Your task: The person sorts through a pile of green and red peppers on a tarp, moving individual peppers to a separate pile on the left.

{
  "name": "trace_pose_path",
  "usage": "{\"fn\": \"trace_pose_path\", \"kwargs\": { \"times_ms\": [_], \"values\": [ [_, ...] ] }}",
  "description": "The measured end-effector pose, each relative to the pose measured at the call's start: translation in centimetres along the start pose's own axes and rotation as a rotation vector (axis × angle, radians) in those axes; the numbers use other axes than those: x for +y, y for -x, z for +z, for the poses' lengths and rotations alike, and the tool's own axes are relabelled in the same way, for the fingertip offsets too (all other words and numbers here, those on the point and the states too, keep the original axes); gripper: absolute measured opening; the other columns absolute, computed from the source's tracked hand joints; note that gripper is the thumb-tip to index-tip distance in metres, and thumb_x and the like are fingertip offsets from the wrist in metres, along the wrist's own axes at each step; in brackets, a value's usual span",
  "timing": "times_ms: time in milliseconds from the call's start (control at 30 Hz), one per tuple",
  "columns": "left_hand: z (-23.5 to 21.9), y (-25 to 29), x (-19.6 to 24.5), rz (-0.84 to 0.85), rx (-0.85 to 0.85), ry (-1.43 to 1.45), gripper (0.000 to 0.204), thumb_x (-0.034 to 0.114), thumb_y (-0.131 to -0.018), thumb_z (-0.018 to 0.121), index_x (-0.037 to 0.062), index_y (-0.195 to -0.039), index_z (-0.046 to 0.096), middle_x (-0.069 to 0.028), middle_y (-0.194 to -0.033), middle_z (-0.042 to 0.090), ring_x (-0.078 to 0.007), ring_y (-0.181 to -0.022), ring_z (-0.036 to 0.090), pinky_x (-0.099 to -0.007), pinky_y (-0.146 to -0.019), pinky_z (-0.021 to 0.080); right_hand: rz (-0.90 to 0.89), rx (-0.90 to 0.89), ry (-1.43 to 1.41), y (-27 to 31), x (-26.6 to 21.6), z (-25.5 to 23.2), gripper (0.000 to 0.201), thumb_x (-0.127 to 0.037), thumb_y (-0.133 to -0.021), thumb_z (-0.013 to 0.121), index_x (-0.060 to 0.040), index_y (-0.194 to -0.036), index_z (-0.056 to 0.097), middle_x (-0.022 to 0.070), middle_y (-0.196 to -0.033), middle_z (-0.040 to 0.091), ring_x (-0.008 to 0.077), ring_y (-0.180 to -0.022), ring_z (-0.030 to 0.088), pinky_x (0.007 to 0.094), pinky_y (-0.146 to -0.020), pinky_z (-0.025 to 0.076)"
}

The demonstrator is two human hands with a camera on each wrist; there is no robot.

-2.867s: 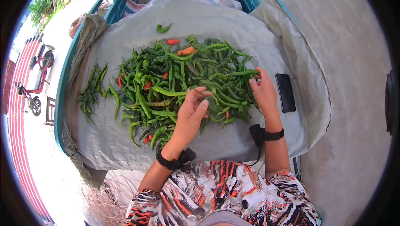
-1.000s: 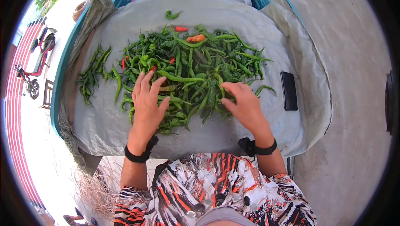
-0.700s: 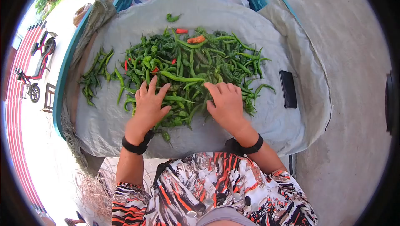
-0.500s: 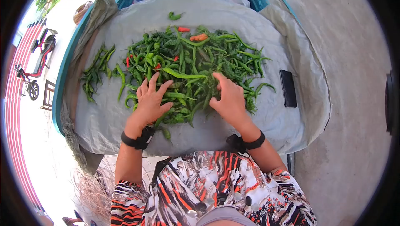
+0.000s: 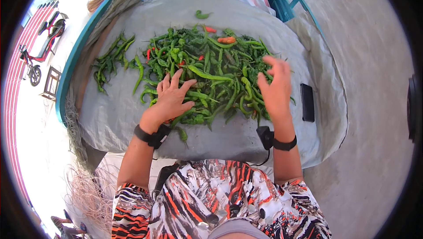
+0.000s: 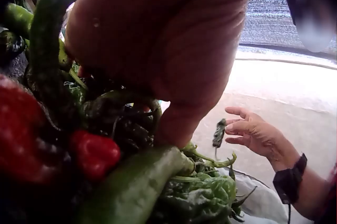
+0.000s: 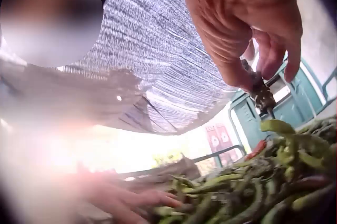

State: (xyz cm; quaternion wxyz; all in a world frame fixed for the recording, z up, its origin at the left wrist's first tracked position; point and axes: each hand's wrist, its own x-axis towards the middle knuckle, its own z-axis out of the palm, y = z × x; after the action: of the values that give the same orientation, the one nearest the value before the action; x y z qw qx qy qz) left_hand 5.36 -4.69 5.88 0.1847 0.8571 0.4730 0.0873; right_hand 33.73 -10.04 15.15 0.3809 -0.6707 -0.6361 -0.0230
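A heap of green peppers (image 5: pixel 211 78) with a few red ones lies on a grey sheet (image 5: pixel 216 140). The left hand (image 5: pixel 169 100) rests on the heap's near left part, fingers spread, curled round nothing visible. Raised over the right edge of the heap, the right hand (image 5: pixel 276 87) pinches a small dark, shrivelled pepper (image 7: pixel 261 95) between thumb and fingers, plain in the right wrist view. The left wrist view also shows that small pepper (image 6: pixel 219 133) hanging from the right hand (image 6: pixel 258 135).
A black phone (image 5: pixel 307 102) lies right of the heap. A small separate pile of peppers (image 5: pixel 112 58) lies to the left, and one curled pepper (image 5: pixel 202 15) beyond the heap. Teal rails (image 5: pixel 70 73) border the sheet; a red bike (image 5: pixel 44 49) stands at far left.
The right hand has lifted from the middle of the heap and moved right, now with a small dark pepper. The left hand stays on the near left part. The head view has shifted slightly.
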Motion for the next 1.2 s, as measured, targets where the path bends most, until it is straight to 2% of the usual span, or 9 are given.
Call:
{"fn": "trace_pose_path", "kwargs": {
  "times_ms": [100, 300, 600, 800, 900, 1000, 1033, 1133, 1200],
  "values": [
    [0.3, 0.0, -0.2, 0.008, 0.010, 0.012, 0.068, 0.037, -0.083, 0.074, 0.0329, -0.144, 0.044, -0.0172, -0.160, 0.019, -0.0553, -0.142, 0.019, -0.0627, -0.114, 0.020, -0.136, -0.419, 0.097, 3.1, -0.1, 2.0, 0.033, -0.016, -0.080, 0.073, -0.0116, -0.111, 0.065, 0.0087, -0.101, 0.064, 0.0303, -0.096, 0.062, 0.0417, -0.077, 0.047],
    [0.7, -0.4, -0.4, 0.009, 0.016, 0.012, 0.068, 0.039, -0.081, 0.074, 0.0323, -0.143, 0.045, -0.0201, -0.159, 0.020, -0.0574, -0.141, 0.021, -0.0617, -0.114, 0.018, -0.129, -0.260, 0.314, 6.5, -1.6, 7.3, 0.046, -0.021, -0.075, 0.079, -0.0120, -0.117, 0.062, 0.0064, -0.099, 0.066, 0.0269, -0.093, 0.063, 0.0420, -0.079, 0.043],
    [1.2, -0.7, -0.7, 0.029, 0.034, 0.022, 0.067, 0.040, -0.082, 0.073, 0.0305, -0.142, 0.045, -0.0213, -0.158, 0.020, -0.0578, -0.140, 0.021, -0.0632, -0.113, 0.018, -0.133, -0.411, 0.289, 6.8, -2.0, 5.9, 0.033, -0.009, -0.077, 0.074, -0.0085, -0.108, 0.064, 0.0085, -0.096, 0.063, 0.0273, -0.095, 0.063, 0.0422, -0.077, 0.047],
    [1.1, -0.6, -0.7, 0.029, 0.031, 0.039, 0.066, 0.040, -0.084, 0.072, 0.0320, -0.143, 0.044, -0.0209, -0.159, 0.018, -0.0585, -0.141, 0.019, -0.0624, -0.114, 0.017, 0.116, -0.408, -0.108, 4.3, -1.2, 2.3, 0.031, -0.004, -0.079, 0.071, 0.0001, -0.109, 0.062, 0.0146, -0.101, 0.063, 0.0314, -0.090, 0.062, 0.0401, -0.078, 0.052],
    [1.3, -0.6, -0.6, 0.037, 0.028, 0.035, 0.066, 0.040, -0.084, 0.072, 0.0310, -0.143, 0.044, -0.0210, -0.159, 0.018, -0.0583, -0.141, 0.019, -0.0622, -0.114, 0.017, 0.241, -0.097, -0.155, 2.1, -1.6, 0.6, 0.033, -0.003, -0.080, 0.071, -0.0015, -0.111, 0.063, 0.0135, -0.102, 0.063, 0.0285, -0.085, 0.063, 0.0380, -0.077, 0.052],
    [1.4, -0.7, -0.7, 0.040, 0.039, 0.038, 0.066, 0.039, -0.083, 0.073, 0.0290, -0.143, 0.045, -0.0218, -0.159, 0.018, -0.0584, -0.141, 0.019, -0.0632, -0.113, 0.017, 0.128, 0.055, 0.145, 2.1, -2.3, -0.2, 0.032, -0.004, -0.081, 0.071, -0.0034, -0.113, 0.064, 0.0124, -0.105, 0.063, 0.0265, -0.084, 0.063, 0.0382, -0.076, 0.052],
    [1.4, -0.6, -0.8, 0.048, 0.050, 0.043, 0.067, 0.039, -0.083, 0.073, 0.0275, -0.142, 0.046, -0.0225, -0.158, 0.019, -0.0584, -0.140, 0.020, -0.0642, -0.113, 0.017, 0.232, -0.071, 0.086, 2.9, -1.9, 0.1, 0.033, -0.001, -0.079, 0.069, -0.0060, -0.112, 0.065, 0.0103, -0.108, 0.064, 0.0275, -0.091, 0.062, 0.0388, -0.081, 0.051],
    [1.0, -0.5, -0.5, 0.046, 0.048, 0.019, 0.067, 0.036, -0.084, 0.073, 0.0270, -0.144, 0.044, -0.0220, -0.159, 0.019, -0.0575, -0.141, 0.020, -0.0632, -0.113, 0.018, -0.301, -0.339, 0.189, 6.1, -0.8, 2.7, 0.036, 0.002, -0.076, 0.067, -0.0083, -0.110, 0.067, 0.0089, -0.109, 0.064, 0.0283, -0.096, 0.060, 0.0399, -0.086, 0.048],
    [0.5, -0.1, -0.2, 0.044, 0.048, -0.005, 0.069, 0.033, -0.084, 0.073, 0.0261, -0.146, 0.043, -0.0217, -0.158, 0.020, -0.0556, -0.141, 0.021, -0.0619, -0.113, 0.019, -0.332, -0.318, 0.217, 7.7, -0.4, 4.7, 0.038, 0.004, -0.073, 0.066, -0.0091, -0.109, 0.067, 0.0091, -0.107, 0.065, 0.0282, -0.099, 0.059, 0.0409, -0.090, 0.047]
  ]
}}
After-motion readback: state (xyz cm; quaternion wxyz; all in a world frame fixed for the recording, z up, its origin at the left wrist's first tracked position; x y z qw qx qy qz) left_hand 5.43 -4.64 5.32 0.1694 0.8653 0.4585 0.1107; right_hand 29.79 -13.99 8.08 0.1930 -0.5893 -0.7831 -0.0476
